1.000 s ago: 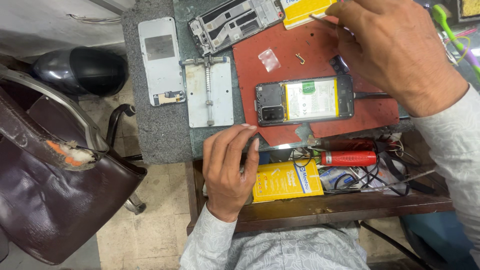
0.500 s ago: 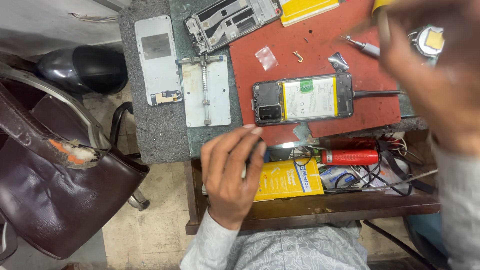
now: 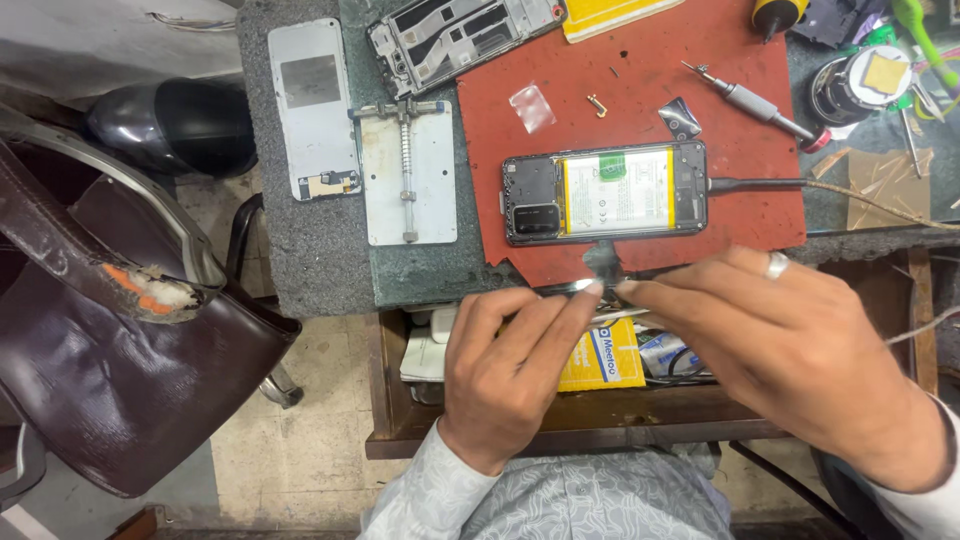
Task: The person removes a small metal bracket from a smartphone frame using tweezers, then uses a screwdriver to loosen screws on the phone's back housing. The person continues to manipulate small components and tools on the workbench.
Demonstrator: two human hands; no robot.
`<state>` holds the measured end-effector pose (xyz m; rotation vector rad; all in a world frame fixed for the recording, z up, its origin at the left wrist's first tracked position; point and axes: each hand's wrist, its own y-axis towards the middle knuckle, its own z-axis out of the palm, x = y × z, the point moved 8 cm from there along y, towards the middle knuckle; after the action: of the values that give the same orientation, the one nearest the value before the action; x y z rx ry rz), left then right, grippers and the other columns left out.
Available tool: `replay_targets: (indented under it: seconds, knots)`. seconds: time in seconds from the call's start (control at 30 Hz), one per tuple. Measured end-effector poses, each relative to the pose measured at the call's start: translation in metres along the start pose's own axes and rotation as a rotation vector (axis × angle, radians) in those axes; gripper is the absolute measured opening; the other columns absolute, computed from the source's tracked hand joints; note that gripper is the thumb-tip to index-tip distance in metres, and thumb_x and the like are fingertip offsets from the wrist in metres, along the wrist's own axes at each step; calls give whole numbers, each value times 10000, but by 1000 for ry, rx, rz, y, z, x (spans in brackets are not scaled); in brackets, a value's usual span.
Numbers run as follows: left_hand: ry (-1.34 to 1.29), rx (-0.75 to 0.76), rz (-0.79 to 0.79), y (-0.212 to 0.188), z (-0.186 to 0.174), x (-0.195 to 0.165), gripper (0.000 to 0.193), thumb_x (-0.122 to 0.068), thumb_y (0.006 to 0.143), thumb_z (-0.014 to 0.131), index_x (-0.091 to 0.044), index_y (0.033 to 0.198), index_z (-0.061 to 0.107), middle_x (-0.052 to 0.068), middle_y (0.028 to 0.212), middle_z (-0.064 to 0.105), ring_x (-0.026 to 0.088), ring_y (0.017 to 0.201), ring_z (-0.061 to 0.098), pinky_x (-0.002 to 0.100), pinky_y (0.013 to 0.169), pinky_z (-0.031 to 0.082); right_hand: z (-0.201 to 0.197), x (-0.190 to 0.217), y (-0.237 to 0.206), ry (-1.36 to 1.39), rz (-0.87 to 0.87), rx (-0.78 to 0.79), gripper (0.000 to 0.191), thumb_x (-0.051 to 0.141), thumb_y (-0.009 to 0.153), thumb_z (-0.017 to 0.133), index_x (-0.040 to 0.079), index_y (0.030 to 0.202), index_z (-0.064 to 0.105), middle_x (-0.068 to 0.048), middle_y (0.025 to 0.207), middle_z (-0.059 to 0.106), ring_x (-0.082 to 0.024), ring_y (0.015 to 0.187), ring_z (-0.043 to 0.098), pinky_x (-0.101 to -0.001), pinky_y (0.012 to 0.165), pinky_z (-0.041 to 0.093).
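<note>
Left hand (image 3: 510,365) stays at the tabletop (image 3: 300,250) edge over the open drawer (image 3: 480,425), fingers pinching a thin metal strip (image 3: 585,287). Right hand (image 3: 800,350) has come down from the far corner, fingertips closed on the strip's other end. Opened phone (image 3: 605,192) lies unmoved on the red mat (image 3: 650,60), just beyond.

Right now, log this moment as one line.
left hand: pinching thin strip | right hand: fingertips at strip | opened phone: on red mat, cable plugged
</note>
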<state>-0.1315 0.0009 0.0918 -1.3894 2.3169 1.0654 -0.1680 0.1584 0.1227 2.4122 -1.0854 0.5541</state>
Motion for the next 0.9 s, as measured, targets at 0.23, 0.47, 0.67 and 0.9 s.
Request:
replay_targets:
  seconds: [0.23,0.47,0.67,0.9]
  knots:
    - [176,-123,-95,9,-12,18,404,-114,920,831,-20,1291,702,46,1220,719,237,1089,613,361,929,511,-16,-11,30,-394,-13,-66,437,-85,694,688,103,1080,772,-62,970,661,-284,892,640,-410,730,544]
    - [152,-56,-130,19,-21,30,351,-114,943,791,-71,1285,719,14,1238,695,240,1121,573,377,964,485,-2,-15,41,-470,-43,15,466,-54,665,708,147,1075,801,-6,917,639,-231,805,609,-374,648,521]
    - [179,55,-69,34,-19,34,311,-102,973,720,-54,1280,709,34,1241,682,254,1145,575,397,935,468,1,-15,42,-501,-44,46,439,-2,666,721,170,1061,804,5,908,624,-214,792,594,-364,634,514]
    - [203,130,-54,37,-15,37,373,-66,913,687,-30,1284,702,49,1256,659,255,1181,562,393,965,472,2,-14,43,-499,-73,58,435,29,644,737,156,1055,799,3,910,623,-209,803,595,-357,642,507]
